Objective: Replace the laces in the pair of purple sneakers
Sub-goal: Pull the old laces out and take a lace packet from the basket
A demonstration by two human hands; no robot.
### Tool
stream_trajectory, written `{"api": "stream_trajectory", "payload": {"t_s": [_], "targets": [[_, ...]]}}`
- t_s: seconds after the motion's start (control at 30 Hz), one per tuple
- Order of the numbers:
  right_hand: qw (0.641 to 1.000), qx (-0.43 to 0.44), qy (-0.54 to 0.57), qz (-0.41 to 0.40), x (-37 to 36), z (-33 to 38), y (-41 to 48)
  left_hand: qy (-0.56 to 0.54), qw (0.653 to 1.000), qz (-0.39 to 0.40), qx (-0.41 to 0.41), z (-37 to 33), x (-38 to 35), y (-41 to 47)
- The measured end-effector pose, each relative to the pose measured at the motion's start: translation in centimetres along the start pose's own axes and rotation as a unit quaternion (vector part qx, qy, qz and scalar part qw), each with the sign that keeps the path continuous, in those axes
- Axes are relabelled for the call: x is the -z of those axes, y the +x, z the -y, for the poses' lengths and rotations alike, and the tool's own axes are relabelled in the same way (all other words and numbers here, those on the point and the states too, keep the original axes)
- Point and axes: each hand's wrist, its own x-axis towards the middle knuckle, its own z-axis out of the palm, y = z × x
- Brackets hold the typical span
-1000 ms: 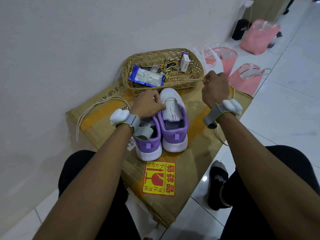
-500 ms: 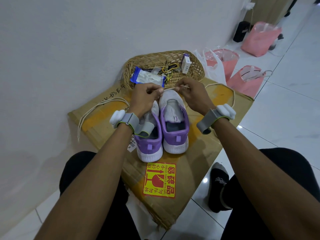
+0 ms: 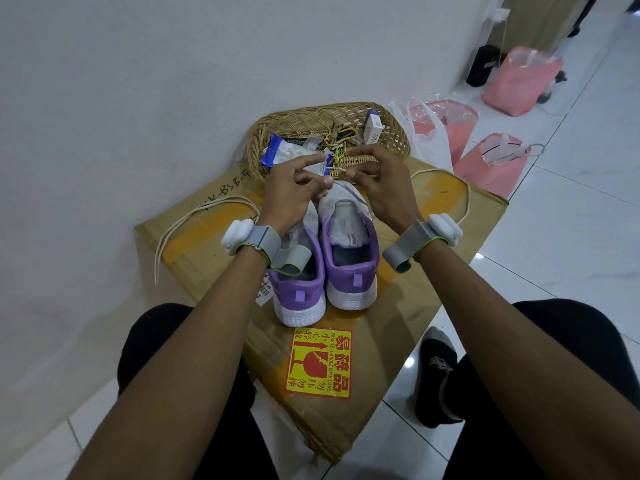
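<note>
Two purple and white sneakers stand side by side, heels toward me, on a flattened cardboard box (image 3: 429, 271): the left sneaker (image 3: 298, 292) and the right sneaker (image 3: 349, 258). Both hands hover over the toe ends. My left hand (image 3: 294, 192) and my right hand (image 3: 384, 185) pinch a short stretch of cream lace (image 3: 341, 172) between their fingertips. The lace runs on to the right across the cardboard (image 3: 464, 199). A second cream lace (image 3: 194, 220) lies loose to the left of the shoes.
A wicker basket (image 3: 391, 133) with a blue packet (image 3: 280, 155), a small box and cords sits against the white wall behind the shoes. Pink plastic bags (image 3: 491, 164) stand on the tiled floor to the right. My knees flank the cardboard.
My right hand came back from a raised pull at the right to meet the left hand above the toes. Both now hold the lace end close together, slightly higher than before.
</note>
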Motion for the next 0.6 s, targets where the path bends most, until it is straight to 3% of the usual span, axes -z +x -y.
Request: {"api": "stream_trajectory", "payload": {"t_s": [0.6], "targets": [[0.998, 0.008, -0.014, 0.065, -0.75, -0.15, -0.25, -0.013, 0.999, -0.022, 0.026, -0.40, 0.23, 0.02]]}}
